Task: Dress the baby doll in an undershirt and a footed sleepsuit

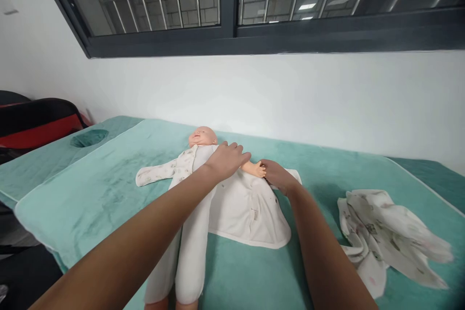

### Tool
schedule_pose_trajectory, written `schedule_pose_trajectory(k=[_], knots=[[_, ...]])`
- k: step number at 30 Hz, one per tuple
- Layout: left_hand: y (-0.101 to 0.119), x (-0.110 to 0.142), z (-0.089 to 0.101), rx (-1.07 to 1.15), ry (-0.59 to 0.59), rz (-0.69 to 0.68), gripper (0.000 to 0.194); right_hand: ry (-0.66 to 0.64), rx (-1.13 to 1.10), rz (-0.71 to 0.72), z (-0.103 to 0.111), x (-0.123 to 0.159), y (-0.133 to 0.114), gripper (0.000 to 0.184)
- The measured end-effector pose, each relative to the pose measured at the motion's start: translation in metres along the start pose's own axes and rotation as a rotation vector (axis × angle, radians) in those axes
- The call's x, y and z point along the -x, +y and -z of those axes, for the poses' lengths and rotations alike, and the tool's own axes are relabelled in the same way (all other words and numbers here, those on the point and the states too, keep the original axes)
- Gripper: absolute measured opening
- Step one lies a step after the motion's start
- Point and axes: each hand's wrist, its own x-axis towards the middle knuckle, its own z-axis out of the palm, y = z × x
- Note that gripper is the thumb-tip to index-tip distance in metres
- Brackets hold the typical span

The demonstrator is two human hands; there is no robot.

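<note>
A baby doll [203, 136] lies on its back in white leggings [192, 261], its head toward the wall. A white printed baby shirt [250, 208] covers one of its arms; the shirt's other half is spread flat, inside up, beneath the bare arm. My left hand [229, 159] is closed over that arm near the shoulder. Close by, my right hand [279, 175] has its fingers curled at the doll's hand [258, 169], touching it. A bit of white sleeve [295, 174] shows behind my right hand; whether the fingers also hold it is hidden.
A crumpled white printed garment [388, 237] lies to the right on the green padded bed [90, 193]. At the bed's left end is a round face hole [89, 138]. A red and black chair [39, 123] stands at the left. The wall [272, 97] and a barred window run behind.
</note>
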Motion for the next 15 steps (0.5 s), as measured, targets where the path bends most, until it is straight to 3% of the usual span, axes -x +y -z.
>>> schedule_pose_trajectory(k=[6,11,15], knots=[[-0.002,0.001,0.001,-0.027,-0.029,0.002,0.026,-0.181,-0.094,-0.034,0.001,0.008,-0.005,0.029],[-0.001,0.003,-0.002,-0.048,-0.015,0.01,0.031,-0.071,-0.18,-0.08,0.006,0.005,0.0,0.026],[-0.002,0.003,0.001,-0.042,-0.029,0.028,0.03,0.075,-0.14,0.014,0.014,0.007,-0.002,0.037]])
